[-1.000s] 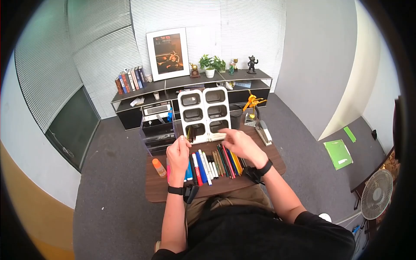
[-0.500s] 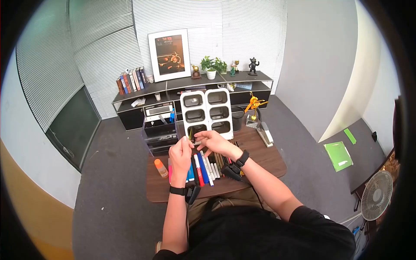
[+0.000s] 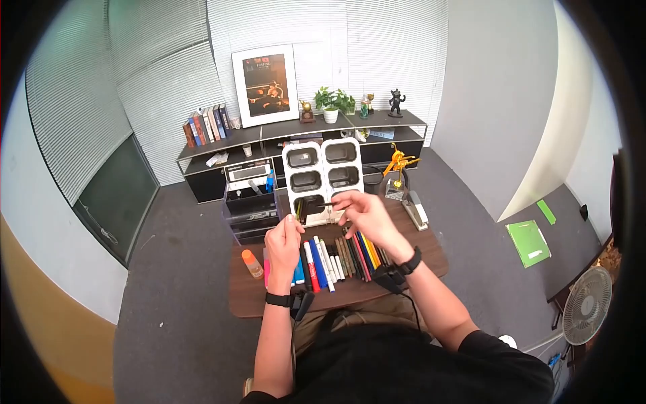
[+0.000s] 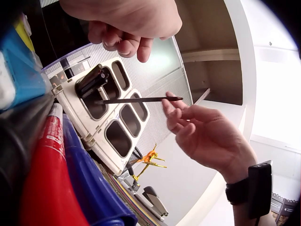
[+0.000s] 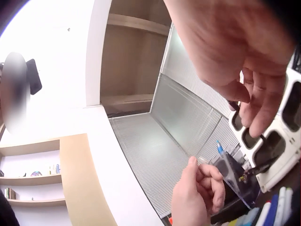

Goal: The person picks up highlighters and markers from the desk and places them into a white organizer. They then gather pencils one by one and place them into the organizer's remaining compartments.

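One right hand (image 3: pixel 367 221), fingers bent, pinching a dark stick (image 4: pixel 136 100).

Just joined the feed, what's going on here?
A person's right hand pinches a slim dark pen or pencil, one end pointing toward the white six-compartment organizer. The left hand hovers nearby, loosely curled, with nothing visible in it. A few dark pens already stand in one lower compartment. Markers and pencils lie in a row on the table.
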`<state>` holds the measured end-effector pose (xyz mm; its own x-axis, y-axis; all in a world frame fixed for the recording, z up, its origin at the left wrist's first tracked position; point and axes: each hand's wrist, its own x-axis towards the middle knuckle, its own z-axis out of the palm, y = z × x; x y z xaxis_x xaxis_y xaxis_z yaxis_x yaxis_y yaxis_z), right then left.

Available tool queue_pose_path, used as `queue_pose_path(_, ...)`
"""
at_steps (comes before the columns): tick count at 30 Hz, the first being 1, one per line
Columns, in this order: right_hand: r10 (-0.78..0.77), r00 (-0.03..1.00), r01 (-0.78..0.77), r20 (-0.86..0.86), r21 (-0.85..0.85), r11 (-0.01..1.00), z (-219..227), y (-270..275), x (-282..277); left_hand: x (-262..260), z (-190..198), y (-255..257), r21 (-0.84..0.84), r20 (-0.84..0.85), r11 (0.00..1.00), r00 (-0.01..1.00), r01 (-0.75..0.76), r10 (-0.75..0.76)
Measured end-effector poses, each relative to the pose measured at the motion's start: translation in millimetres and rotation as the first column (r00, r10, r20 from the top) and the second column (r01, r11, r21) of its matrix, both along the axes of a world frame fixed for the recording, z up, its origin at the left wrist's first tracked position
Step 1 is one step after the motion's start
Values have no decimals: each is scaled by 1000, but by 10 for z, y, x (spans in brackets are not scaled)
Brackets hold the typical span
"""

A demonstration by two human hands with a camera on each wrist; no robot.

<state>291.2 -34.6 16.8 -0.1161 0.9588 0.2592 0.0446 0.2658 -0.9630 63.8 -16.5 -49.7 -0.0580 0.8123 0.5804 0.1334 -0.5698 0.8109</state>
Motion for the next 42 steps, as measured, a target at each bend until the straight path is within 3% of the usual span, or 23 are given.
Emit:
queue_pose_path(6,-88,995,98,-56,206,974,404,-396,291,-5,-28,19,8,-26,1000,1000,4,-4)
queue_pose_path(8,-221,975,220,-27,289,932,440,-444,414,-4,-19,18,3,-16,1000,1000,10,-10)
queue_pose_path(9,-257,964,265,-67,254,930,503,-496,463,3,-24,15,0,-24,1000,1000,15,-15)
queue_pose_path(11,-330,944,316,25,224,922,485,-440,714,22,-16,14,-6,18,1000,1000,8,-8)
queue_pose_path(13,-475,860,429,186,240,871,348,-299,921,24,-12,6,0,4,1000,1000,11,-11)
queue_pose_path(14,-481,858,436,179,240,867,176,-185,1048,23,-5,6,7,-5,1000,1000,9,-9)
queue_pose_path(16,-629,577,407,521,484,775,-181,28,1271,24,-7,9,5,-12,1000,1000,9,-9)
queue_pose_path(17,-632,577,411,517,485,772,-292,59,1298,23,-2,11,2,-11,1000,1000,2,-2)
queue_pose_path(19,-405,631,413,662,156,897,-445,71,1296,29,17,16,8,-16,1000,1000,2,-2)
queue_pose_path(20,-403,631,412,663,155,898,-463,70,1261,27,8,9,4,-18,1000,1000,0,0)
queue_pose_path(22,-267,644,439,717,-60,896,-522,62,1170,21,-9,28,5,-12,1000,1000,7,-7)
queue_pose_path(27,-264,640,434,721,-55,899,-588,57,1094,29,9,13,2,-7,1000,1000,11,-11)
queue_pose_path(30,-224,694,428,684,-143,892,-505,25,1059,31,-11,32,4,-3,1000,1000,12,-12)
queue_pose_path(32,-136,797,331,588,-236,914,-505,16,1074,33,-16,28,0,-2,1000,1000,11,-11)
queue_pose_path(35,-99,839,298,535,-298,907,-516,29,1056,15,-11,25,-15,-9,1000,1000,19,-19)
queue_pose_path(42,-98,809,305,580,-271,913,-454,15,1065,11,-10,21,-18,-18,1000,999,25,-26)
